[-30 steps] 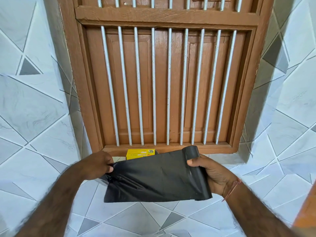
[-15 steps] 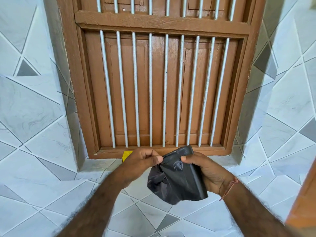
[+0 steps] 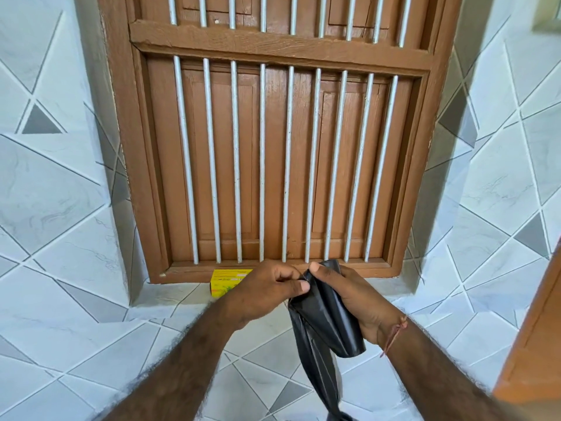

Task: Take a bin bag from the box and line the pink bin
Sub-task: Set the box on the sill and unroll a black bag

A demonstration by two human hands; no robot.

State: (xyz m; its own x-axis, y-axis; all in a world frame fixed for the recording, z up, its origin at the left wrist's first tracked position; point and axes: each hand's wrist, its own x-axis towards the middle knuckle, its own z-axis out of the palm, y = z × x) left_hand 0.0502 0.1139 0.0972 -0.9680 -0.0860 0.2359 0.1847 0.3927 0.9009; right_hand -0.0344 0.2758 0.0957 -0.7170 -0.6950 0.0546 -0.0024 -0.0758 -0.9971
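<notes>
Separating one bag [image 3: 321, 326] from the roll goes best, I judge, with the right hand [image 3: 355, 302] gripping the rolled part while the left hand [image 3: 267, 291] pinches the top edge and tears away cleanly. It is black, glossy, creased, hanging from both hands in front of the sill. The yellow box [image 3: 226, 282] sits behind the left hand.

The tiled window ledge [image 3: 182, 294] carries a yellow box [image 3: 226, 282] at twelve o'clock, standing against the wooden window frame [image 3: 194, 270].
</notes>
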